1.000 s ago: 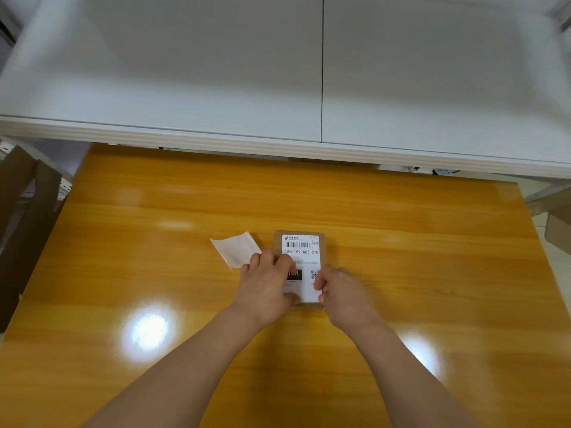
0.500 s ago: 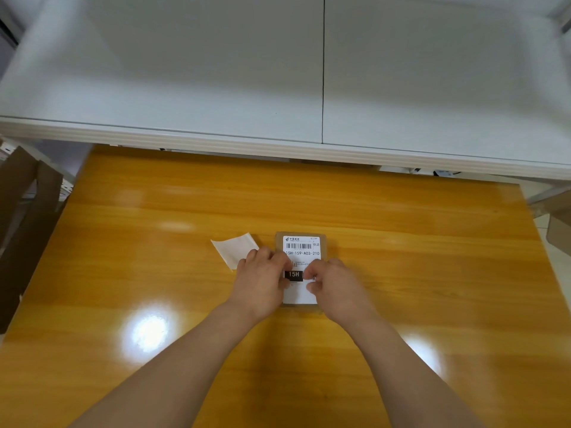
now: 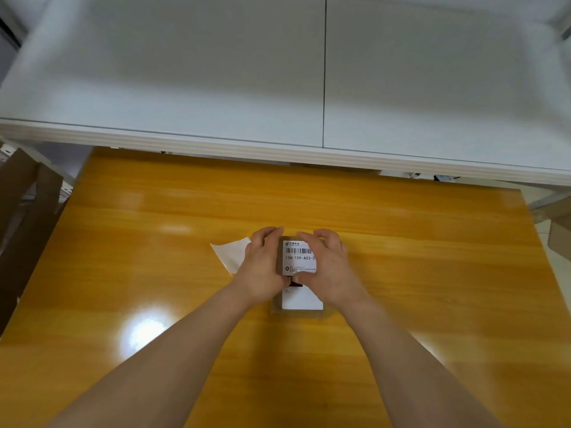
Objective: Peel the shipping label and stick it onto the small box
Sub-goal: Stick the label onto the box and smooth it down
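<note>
The left hand (image 3: 262, 267) lay flat near the middle of the frame, palm down, with its fingers spread along the left edge of the small box (image 3: 296, 313) and its thumb pressing on the label (image 3: 300, 274). It pressed and closed around nothing. The right hand (image 3: 329, 267) was the same on the right edge: fingers curved over the far corner, thumb on the label, just beside the left thumb. The two thumbs nearly met over a dark printed bar on the label.

The label was white, with a barcode and a line of letters and numbers near its far end. It lay on the top of the box and covered most of it; only a thin brown border of the box showed at the near end. The box was closed, so what was inside could not be seen.

Left of the left hand lay one white piece of backing paper (image 3: 230, 254), partly under the fingers. The box and the paper lay on a shiny orange wooden table (image 3: 432, 288). Above it in the frame stood a white table (image 3: 185, 88) with one dark seam. Brown cardboard (image 3: 21, 211) showed at the left edge.

One box, one label, one paper, two hands.
</note>
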`<state>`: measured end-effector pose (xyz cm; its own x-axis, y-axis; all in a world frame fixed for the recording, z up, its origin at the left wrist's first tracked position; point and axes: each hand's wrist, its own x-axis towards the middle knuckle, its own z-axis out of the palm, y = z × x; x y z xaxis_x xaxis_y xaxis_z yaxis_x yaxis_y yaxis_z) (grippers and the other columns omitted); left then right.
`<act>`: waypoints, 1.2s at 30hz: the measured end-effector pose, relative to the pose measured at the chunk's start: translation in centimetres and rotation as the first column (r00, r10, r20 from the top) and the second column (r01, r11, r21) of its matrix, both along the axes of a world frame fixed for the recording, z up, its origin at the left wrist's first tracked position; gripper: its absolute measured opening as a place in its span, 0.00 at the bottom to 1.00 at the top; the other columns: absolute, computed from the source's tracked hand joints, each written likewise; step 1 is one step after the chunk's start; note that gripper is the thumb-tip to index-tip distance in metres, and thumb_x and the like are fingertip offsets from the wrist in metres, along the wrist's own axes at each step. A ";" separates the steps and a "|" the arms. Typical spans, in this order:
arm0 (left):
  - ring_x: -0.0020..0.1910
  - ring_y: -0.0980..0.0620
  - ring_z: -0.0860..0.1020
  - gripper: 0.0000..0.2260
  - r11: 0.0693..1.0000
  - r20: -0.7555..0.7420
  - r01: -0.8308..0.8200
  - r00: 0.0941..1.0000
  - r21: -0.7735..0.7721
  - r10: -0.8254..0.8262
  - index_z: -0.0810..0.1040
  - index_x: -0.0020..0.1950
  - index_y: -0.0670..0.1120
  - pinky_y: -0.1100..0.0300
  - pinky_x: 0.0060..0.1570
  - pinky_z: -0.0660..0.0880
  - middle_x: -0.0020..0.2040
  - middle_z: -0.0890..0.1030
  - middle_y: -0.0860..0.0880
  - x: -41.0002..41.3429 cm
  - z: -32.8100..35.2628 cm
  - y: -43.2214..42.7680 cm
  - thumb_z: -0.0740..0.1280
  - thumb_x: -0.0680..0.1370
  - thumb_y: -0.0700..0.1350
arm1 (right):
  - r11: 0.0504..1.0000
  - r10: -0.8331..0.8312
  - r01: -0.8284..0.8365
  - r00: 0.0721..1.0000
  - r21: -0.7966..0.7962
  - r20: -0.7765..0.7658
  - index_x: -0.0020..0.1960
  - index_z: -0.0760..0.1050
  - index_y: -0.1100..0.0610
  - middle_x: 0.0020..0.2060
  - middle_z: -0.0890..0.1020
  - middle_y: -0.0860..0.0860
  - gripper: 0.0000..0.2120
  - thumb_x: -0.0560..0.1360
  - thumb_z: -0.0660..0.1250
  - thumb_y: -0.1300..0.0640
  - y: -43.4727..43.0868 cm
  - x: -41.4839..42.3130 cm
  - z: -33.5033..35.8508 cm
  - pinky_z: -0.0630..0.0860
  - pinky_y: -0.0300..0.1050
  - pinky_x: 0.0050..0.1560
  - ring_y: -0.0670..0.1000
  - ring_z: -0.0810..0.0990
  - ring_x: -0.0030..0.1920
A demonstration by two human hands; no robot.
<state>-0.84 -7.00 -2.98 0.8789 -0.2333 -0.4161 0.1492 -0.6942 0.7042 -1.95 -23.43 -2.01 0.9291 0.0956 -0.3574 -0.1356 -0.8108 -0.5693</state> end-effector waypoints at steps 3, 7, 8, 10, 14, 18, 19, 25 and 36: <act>0.74 0.43 0.62 0.49 0.999 -0.082 0.005 0.997 -0.043 -0.008 0.53 0.81 0.46 0.47 0.71 0.67 0.77 0.55 0.47 0.6 -0.6 0.3 0.78 0.66 0.41 | 0.997 0.050 -0.046 0.997 0.062 -0.054 0.76 0.63 0.47 0.75 0.58 0.50 0.39 0.69 0.77 0.56 0.4 0.5 -0.1 0.71 0.48 0.68 0.52 0.65 0.72; 0.70 0.41 0.66 0.50 0.998 -0.123 -0.001 0.992 -0.066 -0.008 0.55 0.80 0.47 0.45 0.68 0.70 0.75 0.57 0.49 0.7 -1.1 0.6 0.77 0.63 0.42 | 0.994 0.096 -0.090 0.991 0.059 -0.096 0.76 0.64 0.48 0.72 0.62 0.49 0.38 0.70 0.76 0.58 0.3 1.1 0.0 0.73 0.47 0.64 0.51 0.71 0.67; 0.69 0.40 0.67 0.49 0.997 -0.131 -0.013 0.991 -0.073 0.003 0.56 0.80 0.47 0.45 0.67 0.70 0.75 0.58 0.48 0.8 -1.2 0.6 0.78 0.63 0.41 | 0.994 0.095 -0.090 0.991 0.058 -0.095 0.76 0.64 0.48 0.71 0.63 0.49 0.38 0.70 0.76 0.58 0.2 1.2 0.1 0.73 0.47 0.63 0.51 0.71 0.66; 0.68 0.41 0.67 0.47 0.996 -0.142 -0.041 0.989 -0.085 0.029 0.58 0.78 0.48 0.44 0.66 0.71 0.73 0.59 0.48 1.0 -1.2 0.5 0.78 0.63 0.39 | 0.995 0.087 -0.083 0.992 0.051 -0.094 0.75 0.65 0.49 0.69 0.65 0.49 0.38 0.69 0.77 0.58 0.2 1.5 0.2 0.75 0.47 0.61 0.51 0.72 0.64; 0.63 0.44 0.70 0.42 0.987 -0.154 -0.113 0.984 -0.114 0.094 0.63 0.75 0.48 0.46 0.64 0.74 0.70 0.63 0.47 1.2 -1.4 0.1 0.78 0.66 0.37 | 0.997 0.061 -0.057 0.994 0.042 -0.092 0.72 0.68 0.48 0.65 0.67 0.48 0.37 0.66 0.79 0.57 0.4 1.9 -0.1 0.77 0.49 0.58 0.51 0.75 0.60; 0.56 0.47 0.72 0.33 0.967 -0.173 -0.204 0.969 -0.155 0.177 0.68 0.70 0.47 0.48 0.60 0.76 0.67 0.66 0.46 1.4 -1.7 -0.2 0.76 0.69 0.36 | 0.999 -0.002 0.007 0.996 0.052 -0.089 0.65 0.72 0.46 0.57 0.67 0.45 0.31 0.65 0.79 0.57 0.7 2.1 0.1 0.80 0.51 0.51 0.50 0.76 0.55; 0.57 0.46 0.73 0.31 0.960 -0.182 -0.229 0.963 -0.161 0.199 0.68 0.69 0.47 0.48 0.58 0.77 0.66 0.67 0.46 1.4 -1.8 -0.3 0.75 0.69 0.35 | 0.998 -0.016 0.022 0.995 0.055 -0.102 0.64 0.73 0.46 0.56 0.67 0.45 0.31 0.65 0.79 0.58 0.7 2.2 0.1 0.81 0.52 0.49 0.50 0.76 0.54; 0.57 0.43 0.77 0.21 0.905 -0.225 -0.367 0.920 -0.215 0.320 0.70 0.60 0.47 0.53 0.45 0.78 0.63 0.69 0.46 1.8 -2.0 -1.0 0.71 0.70 0.35 | 0.989 -0.117 0.125 0.987 0.080 -0.107 0.57 0.75 0.48 0.56 0.71 0.50 0.20 0.69 0.77 0.59 1.0 2.7 -0.5 0.82 0.53 0.47 0.53 0.79 0.51; 0.51 0.46 0.79 0.13 0.814 -0.273 -0.523 0.846 -0.252 0.459 0.71 0.56 0.47 0.59 0.39 0.73 0.56 0.76 0.44 1.8 -2.4 -2.0 0.67 0.74 0.36 | 0.964 -0.245 0.252 0.965 0.079 -0.095 0.54 0.78 0.46 0.56 0.75 0.47 0.11 0.74 0.73 0.57 1.2 2.9 -1.4 0.79 0.50 0.52 0.49 0.80 0.51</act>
<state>0.95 -9.05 -5.41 0.8209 0.0657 -0.5673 0.5643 -0.2464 0.7880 0.96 -22.18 -3.44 0.8946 -0.0992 -0.4357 -0.3769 -0.6915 -0.6163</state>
